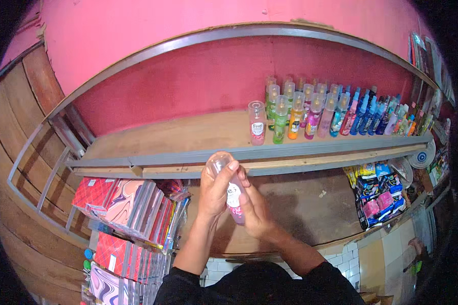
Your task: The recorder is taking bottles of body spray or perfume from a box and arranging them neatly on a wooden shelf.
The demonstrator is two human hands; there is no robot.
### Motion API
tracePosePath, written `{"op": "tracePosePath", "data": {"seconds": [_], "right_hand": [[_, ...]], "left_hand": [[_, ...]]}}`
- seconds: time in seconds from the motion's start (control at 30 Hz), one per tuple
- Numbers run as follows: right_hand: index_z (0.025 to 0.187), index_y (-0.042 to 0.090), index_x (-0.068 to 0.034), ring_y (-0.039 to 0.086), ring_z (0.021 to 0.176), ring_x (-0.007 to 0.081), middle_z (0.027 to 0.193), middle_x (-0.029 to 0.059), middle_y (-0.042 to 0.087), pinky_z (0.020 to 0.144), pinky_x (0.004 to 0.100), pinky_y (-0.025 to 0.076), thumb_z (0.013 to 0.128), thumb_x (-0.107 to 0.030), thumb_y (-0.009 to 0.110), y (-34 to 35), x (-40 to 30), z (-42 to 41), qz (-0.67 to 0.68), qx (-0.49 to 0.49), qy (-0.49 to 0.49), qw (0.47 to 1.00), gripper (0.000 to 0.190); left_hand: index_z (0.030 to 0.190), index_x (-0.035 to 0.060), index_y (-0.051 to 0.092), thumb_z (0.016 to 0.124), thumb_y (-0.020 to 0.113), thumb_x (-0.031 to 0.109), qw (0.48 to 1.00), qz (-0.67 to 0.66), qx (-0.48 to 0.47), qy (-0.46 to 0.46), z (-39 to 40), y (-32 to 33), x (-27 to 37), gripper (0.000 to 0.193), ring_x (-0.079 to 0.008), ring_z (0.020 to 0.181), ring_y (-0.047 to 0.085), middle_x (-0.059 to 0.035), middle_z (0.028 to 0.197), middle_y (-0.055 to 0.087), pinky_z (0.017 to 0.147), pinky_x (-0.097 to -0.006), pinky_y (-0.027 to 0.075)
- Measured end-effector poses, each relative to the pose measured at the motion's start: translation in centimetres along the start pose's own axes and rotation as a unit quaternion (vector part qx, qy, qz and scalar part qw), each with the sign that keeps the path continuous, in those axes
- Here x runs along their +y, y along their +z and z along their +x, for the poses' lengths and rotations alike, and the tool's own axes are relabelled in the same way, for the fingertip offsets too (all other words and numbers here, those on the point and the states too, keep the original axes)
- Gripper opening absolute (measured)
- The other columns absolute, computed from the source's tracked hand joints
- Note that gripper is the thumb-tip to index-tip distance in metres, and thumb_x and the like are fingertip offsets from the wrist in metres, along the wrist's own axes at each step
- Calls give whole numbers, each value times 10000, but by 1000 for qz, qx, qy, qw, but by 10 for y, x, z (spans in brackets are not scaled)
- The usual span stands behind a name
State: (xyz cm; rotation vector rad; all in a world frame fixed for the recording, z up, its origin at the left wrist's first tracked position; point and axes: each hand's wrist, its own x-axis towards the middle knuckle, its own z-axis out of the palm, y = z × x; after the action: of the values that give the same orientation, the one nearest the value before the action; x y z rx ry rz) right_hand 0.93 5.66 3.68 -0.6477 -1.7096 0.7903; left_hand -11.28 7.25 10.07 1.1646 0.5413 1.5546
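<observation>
Both of my hands hold a pink spray bottle (234,198) with a clear cap, tilted in front of the shelf edge. My left hand (215,192) wraps its upper part and cap, thumb across the front. Lower down, my right hand (256,213) grips the body beside its white label. On the upper shelf (168,131), a similar pink bottle (257,127) stands upright at the left end of a group. Beside it are a green bottle (280,124), an orange bottle (295,120) and a purple bottle (313,120), with several blue bottles (362,116) farther right.
Below left, stacks of patterned notebooks (126,206) stand near the lower shelf (290,209). Colourful packets (383,194) lie at its right end. A grey metal rail (198,154) runs along the upper shelf front, and another metal bar (252,30) arches above. Wooden planks (15,152) line the left.
</observation>
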Motion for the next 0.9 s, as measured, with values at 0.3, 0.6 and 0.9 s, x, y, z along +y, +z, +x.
{"op": "tracePosePath", "data": {"seconds": [0.3,0.6,0.9], "right_hand": [[1247,496,84,565,1136,285,1212,230,576,952,367,425,1055,-370,317,-22,-15,24,144,3,49,988,524],[1258,526,20,559,1148,316,1212,191,559,959,384,440,928,-167,615,-71,-30,41,-69,65,-93,991,390],[1138,588,7,545,1097,371,1167,194,559,948,432,421,857,-123,644,-91,-9,45,-227,140,-117,957,315]], "left_hand": [[1299,29,509,945,649,194,948,288,-124,-49,12,-4,61,415,-116,1032,563,-34,1093,614,910,-307,466],[1160,-37,575,863,723,147,878,449,-85,141,116,1,119,380,-168,949,632,-107,1028,672,854,-320,515],[1192,-58,571,776,770,212,789,600,-95,87,246,-11,72,535,-234,925,661,-181,1042,678,832,-355,528]]}}
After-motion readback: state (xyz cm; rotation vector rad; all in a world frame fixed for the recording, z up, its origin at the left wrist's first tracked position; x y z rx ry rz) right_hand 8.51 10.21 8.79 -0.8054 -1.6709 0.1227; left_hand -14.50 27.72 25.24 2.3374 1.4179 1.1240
